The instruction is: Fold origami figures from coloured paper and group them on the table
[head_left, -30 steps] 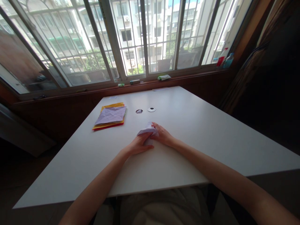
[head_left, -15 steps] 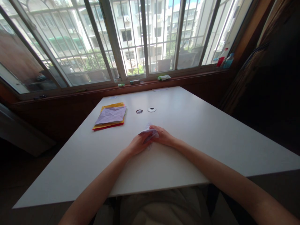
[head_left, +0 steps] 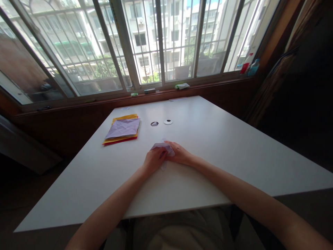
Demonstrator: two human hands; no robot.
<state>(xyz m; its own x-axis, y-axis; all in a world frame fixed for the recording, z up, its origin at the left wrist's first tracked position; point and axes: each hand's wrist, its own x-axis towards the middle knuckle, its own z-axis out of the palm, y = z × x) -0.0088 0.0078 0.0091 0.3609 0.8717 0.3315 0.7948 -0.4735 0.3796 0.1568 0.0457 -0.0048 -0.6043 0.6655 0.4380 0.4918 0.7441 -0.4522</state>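
Observation:
Between my hands, over the middle of the white table (head_left: 213, 139), is a folded piece of pale purple paper (head_left: 160, 144). My left hand (head_left: 155, 158) grips it from the left, fingers curled against its near side. From the right, my right hand (head_left: 178, 152) pinches the paper's other side, its fingers reaching round the far edge. One pointed flap sticks out below the fingers toward me, and another tip shows beyond them. Parts of the folds are hidden by the fingers.
At the table's left lies a stack of paper sheets, with a creased purple sheet (head_left: 123, 127) over yellow and red ones (head_left: 109, 141). Beyond my hands are two round table inserts (head_left: 168, 122). Small packets (head_left: 182, 86) and bottles (head_left: 253, 67) stand along the windowsill.
The folded paper has shifted slightly left and turned, so a broader flap shows above my left hand. Both hands have moved a little with it, keeping hold. The paper stack is unmoved.

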